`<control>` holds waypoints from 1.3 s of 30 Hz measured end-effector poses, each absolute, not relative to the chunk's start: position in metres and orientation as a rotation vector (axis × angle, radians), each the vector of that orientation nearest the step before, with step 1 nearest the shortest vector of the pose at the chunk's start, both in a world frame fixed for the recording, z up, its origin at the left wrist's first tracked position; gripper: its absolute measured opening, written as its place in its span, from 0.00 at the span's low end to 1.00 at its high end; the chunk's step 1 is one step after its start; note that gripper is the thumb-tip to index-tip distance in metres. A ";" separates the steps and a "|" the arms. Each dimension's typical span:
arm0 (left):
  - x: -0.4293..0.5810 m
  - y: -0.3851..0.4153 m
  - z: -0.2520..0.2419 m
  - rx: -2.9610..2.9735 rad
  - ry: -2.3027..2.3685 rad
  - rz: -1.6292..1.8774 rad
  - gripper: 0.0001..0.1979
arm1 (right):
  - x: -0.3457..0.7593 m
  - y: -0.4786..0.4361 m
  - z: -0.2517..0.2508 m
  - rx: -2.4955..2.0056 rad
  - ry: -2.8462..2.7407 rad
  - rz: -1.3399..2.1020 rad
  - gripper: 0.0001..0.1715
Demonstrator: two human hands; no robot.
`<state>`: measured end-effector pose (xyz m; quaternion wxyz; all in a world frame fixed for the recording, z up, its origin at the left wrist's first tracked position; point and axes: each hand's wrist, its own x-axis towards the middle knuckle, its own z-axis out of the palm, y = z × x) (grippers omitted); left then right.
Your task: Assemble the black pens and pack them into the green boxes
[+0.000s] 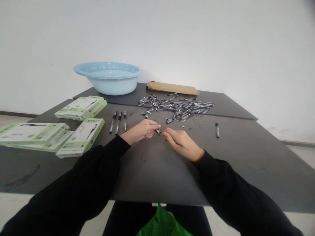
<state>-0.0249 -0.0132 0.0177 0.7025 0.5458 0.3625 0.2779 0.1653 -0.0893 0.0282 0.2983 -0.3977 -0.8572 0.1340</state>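
Over the middle of the table my left hand [142, 130] is closed on a small pen part [158, 131], which sticks out past the fingertips. Most of that part is hidden in the fingers. My right hand [183, 142] pinches a thin pen refill [183, 147], whose rear end lies back across the hand. The refill's tip points toward the pen part, and whether they touch I cannot tell. Beyond both hands spreads a heap of loose pen parts [189, 109]. Three pens [118, 123] lie side by side left of my left hand.
A single pen [217, 129] lies to the right. Green-and-white pen boxes [81, 139] are stacked at the left. At the back stand a light blue basin [113, 86] and a flat cardboard piece [172, 88], close to the wall. A seam crosses the dark table [157, 173].
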 end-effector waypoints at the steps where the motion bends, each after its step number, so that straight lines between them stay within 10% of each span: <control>1: -0.025 -0.013 0.018 1.217 0.806 0.612 0.15 | 0.165 -0.089 0.027 -1.062 -2.265 0.363 0.17; 39: -0.022 -0.011 0.015 1.321 0.877 0.697 0.14 | 0.157 -0.089 0.018 -0.916 -2.333 -0.135 0.15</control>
